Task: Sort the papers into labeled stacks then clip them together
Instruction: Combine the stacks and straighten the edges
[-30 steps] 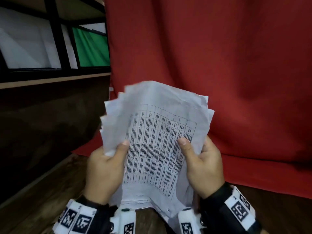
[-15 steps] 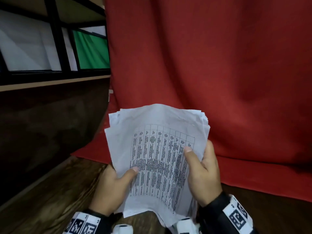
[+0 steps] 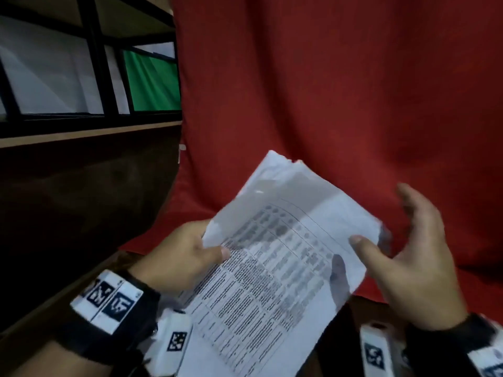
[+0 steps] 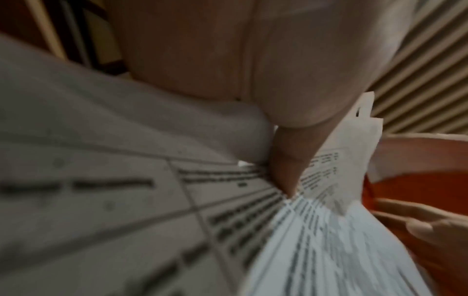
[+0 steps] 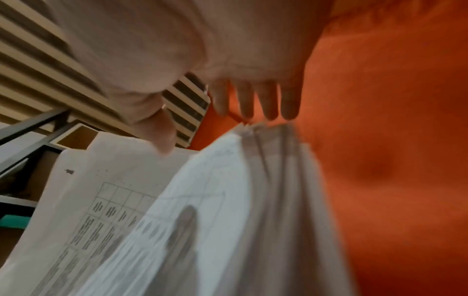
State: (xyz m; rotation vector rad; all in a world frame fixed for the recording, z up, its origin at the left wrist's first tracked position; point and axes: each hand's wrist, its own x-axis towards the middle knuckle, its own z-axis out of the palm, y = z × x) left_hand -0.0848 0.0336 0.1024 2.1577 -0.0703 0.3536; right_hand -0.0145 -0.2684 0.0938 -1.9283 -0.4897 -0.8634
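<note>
A bundle of white papers (image 3: 275, 257) with a printed table on the top sheet tilts up to the right in front of me. My left hand (image 3: 187, 254) grips its left edge, thumb on top; the left wrist view shows that thumb (image 4: 286, 170) pressed on the print of the papers (image 4: 157, 210). My right hand (image 3: 402, 257) hovers at the bundle's right edge with fingers spread and straight, holding nothing. In the right wrist view the right hand (image 5: 228, 112) has its straight fingers (image 5: 268, 102) just above the fanned edges of the papers (image 5: 228, 200). No clip is in view.
A red cloth (image 3: 326, 91) hangs behind and drapes onto the dark wooden table (image 3: 68, 300). A black-framed shelf (image 3: 89, 58) with white and green panels stands at the upper left.
The bundle has swung from upright to tilted right and lower. My right hand let go of its right edge and opened. My left hand kept its hold and shifted right.
</note>
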